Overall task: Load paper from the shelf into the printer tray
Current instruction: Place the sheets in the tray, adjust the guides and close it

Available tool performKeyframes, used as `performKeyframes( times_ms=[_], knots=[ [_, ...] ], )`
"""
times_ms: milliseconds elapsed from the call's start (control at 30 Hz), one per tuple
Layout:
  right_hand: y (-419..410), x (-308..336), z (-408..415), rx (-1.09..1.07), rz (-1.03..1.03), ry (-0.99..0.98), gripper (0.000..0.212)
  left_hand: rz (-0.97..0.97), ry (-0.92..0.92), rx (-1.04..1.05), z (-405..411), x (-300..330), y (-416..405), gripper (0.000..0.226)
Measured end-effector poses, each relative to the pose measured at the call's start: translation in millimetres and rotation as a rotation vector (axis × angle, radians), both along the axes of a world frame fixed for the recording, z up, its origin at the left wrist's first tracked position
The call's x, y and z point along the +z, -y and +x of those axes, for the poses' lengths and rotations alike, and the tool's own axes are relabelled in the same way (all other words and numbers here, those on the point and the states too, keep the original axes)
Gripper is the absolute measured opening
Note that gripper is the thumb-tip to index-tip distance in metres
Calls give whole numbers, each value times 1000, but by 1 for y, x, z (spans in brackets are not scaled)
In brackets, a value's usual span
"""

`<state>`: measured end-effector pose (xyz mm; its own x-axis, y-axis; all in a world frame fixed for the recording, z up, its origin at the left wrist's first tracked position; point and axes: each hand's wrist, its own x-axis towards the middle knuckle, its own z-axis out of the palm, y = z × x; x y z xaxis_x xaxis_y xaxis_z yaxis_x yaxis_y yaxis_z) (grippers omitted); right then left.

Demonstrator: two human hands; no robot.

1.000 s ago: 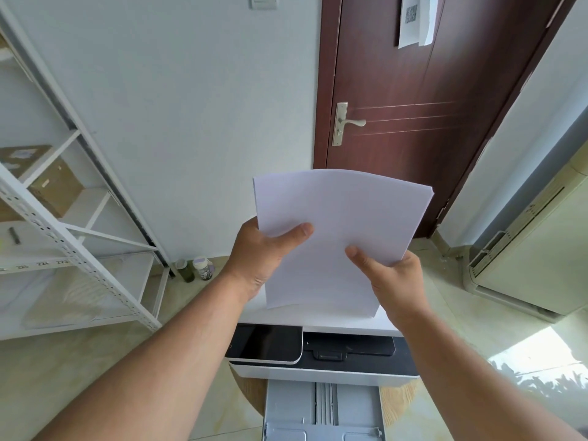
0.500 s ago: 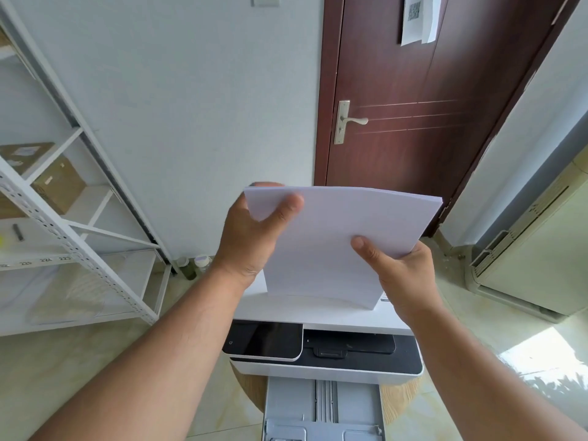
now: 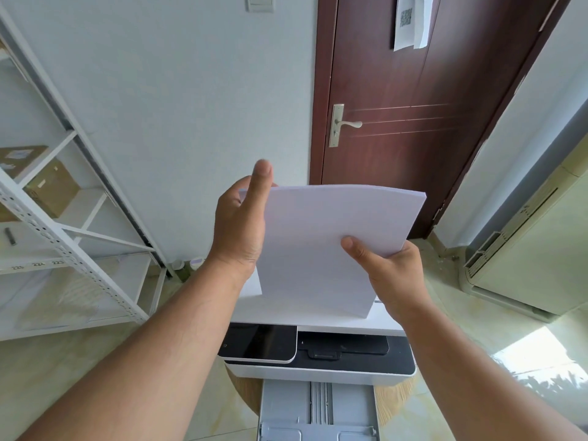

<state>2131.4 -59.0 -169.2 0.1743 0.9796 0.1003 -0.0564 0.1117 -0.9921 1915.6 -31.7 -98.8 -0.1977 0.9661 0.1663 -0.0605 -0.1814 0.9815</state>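
A paper stack (image 3: 331, 246) is held upright over the printer (image 3: 318, 370), pinched by the right hand (image 3: 393, 275) w/ the left hand (image 3: 240, 224) flat-open alongside (thumb raised), the pulled-out tray (image 3: 318, 412) lying directly below, nearer the body.

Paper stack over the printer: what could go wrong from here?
1. The left hand has its thumb lifted off the paper stack, so mainly the right hand pinches it; sheets could fan or slip.
2. The stack is bowed and skewed relative to the pulled-out tray; it may seat crooked between the guides.
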Motion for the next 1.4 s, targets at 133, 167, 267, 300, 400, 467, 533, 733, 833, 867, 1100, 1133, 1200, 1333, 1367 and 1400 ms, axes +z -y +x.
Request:
performKeyframes(
  times_ms=[133,167,267,300,400,467,533,733,833,867,1100,1133,1200,1333,1367,1400],
  knots=[
    [1,0,1,18,-8,0,39,-27,-66,-122,-8,-35,13,81],
    [1,1,0,17,-9,3,36,-53,-59,-119,-7,-40,14,76],
    [0,5,1,9,1,17,32,-90,-10,-68,-4,-40,12,45],
    [0,5,1,6,3,12,31,-88,12,-69,-4,-40,11,37],
    [-1,-4,3,0,-9,14,38,-95,9,-124,-2,-51,14,20],
    [-2,-15,4,2,-53,16,45,-150,-18,-149,-2,-66,17,22],
    [-4,-29,6,18,-125,12,46,-218,-79,-159,-4,-81,17,26],
    [3,-58,5,12,-295,72,21,-318,-133,-161,-7,-104,21,24],
    [7,-49,1,14,-271,82,18,-294,-113,-156,-7,-98,24,25],
    [9,-45,1,19,-260,86,18,-278,-107,-153,-8,-94,26,25],
    [57,-18,10,160,-164,43,34,-178,-103,-282,-34,-58,75,23],
    [67,-17,10,181,-176,16,41,-202,-89,-321,-38,-61,87,23],
    [84,-20,5,181,-228,-44,55,-266,-75,-366,-43,-78,110,24],
    [124,-39,-10,163,-365,-84,34,-370,-94,-343,-50,-130,156,22],
    [134,-47,-11,165,-394,-86,36,-398,-103,-324,-51,-142,166,19],
    [144,-54,-13,176,-419,-94,40,-423,-107,-310,-54,-154,174,17]
  ],
)
